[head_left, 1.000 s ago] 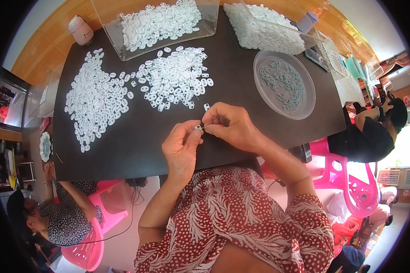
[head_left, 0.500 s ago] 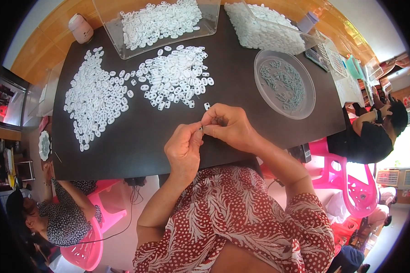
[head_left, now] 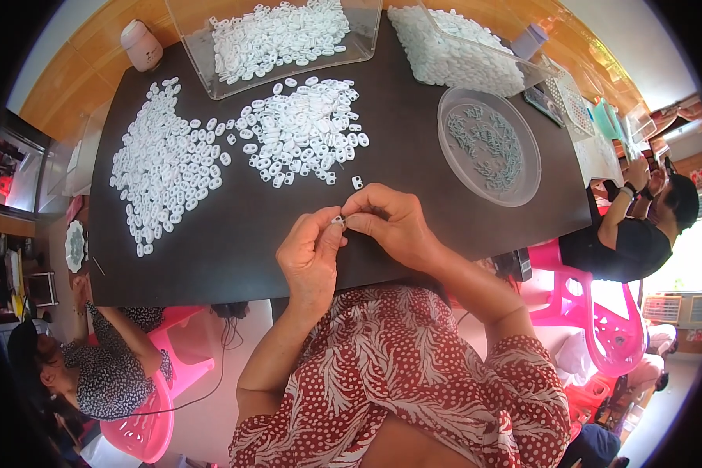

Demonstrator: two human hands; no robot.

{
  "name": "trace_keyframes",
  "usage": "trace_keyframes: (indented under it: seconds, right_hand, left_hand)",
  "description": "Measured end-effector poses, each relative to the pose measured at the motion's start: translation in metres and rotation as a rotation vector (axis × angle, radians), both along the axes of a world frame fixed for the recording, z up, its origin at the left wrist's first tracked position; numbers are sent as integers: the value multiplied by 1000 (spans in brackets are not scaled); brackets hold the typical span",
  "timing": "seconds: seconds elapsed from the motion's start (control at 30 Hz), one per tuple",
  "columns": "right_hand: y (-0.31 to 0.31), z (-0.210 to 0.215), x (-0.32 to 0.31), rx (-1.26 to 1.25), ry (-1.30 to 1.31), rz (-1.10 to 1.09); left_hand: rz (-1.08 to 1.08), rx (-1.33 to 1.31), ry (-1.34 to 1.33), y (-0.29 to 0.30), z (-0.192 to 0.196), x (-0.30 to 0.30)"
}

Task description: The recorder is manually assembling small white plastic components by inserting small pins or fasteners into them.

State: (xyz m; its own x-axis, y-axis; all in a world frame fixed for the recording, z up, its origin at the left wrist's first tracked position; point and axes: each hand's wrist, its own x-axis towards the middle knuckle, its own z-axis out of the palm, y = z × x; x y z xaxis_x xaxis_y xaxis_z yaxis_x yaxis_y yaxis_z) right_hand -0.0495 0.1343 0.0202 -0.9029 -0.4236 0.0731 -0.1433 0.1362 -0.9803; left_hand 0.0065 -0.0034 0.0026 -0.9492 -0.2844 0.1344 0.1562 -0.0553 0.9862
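Over the near middle of the dark table, my left hand (head_left: 308,257) pinches a small white oval plastic piece with holes (head_left: 338,221) between thumb and finger. My right hand (head_left: 398,222) meets it there, its thumb and index finger closed at the piece's right side. Whatever those right fingertips grip is too small to make out. Just beyond my hands lies a single white piece (head_left: 357,182). Two heaps of similar pieces spread farther off, one in the middle (head_left: 304,129) and one at the left (head_left: 164,168). A round clear tray (head_left: 532,168) at the right holds many small grey-green parts (head_left: 487,148).
Two clear bins of white pieces, one at back centre (head_left: 359,62) and one at back right (head_left: 456,51), line the far edge. A pink jar (head_left: 141,45), a lilac bottle (head_left: 529,41) and a phone (head_left: 544,105) stand or lie nearby. Co-workers sit at both sides.
The white piece now shows between my fingertips, where it was mostly hidden. My left hand has shifted slightly left. The co-worker at the right has moved their arms.
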Motion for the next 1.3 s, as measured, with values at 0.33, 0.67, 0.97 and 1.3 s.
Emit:
trace_keyframes:
  seconds: [0.33, 0.67, 0.97, 1.3]
  right_hand:
    - [-3, -5, 6, 103, 204, -50]
    - [-5, -16, 13, 157, 258, -70]
    - [19, -6, -32, 298, 488, -124]
    - [16, -19, -52, 506, 791, -167]
  left_hand:
    - [23, -159, 29, 2, 0, 1]
    - [97, -525, 243, 3, -15, 2]
    - [0, 65, -73, -6, -8, -1]
    - [0, 273, -68, -9, -10, -4]
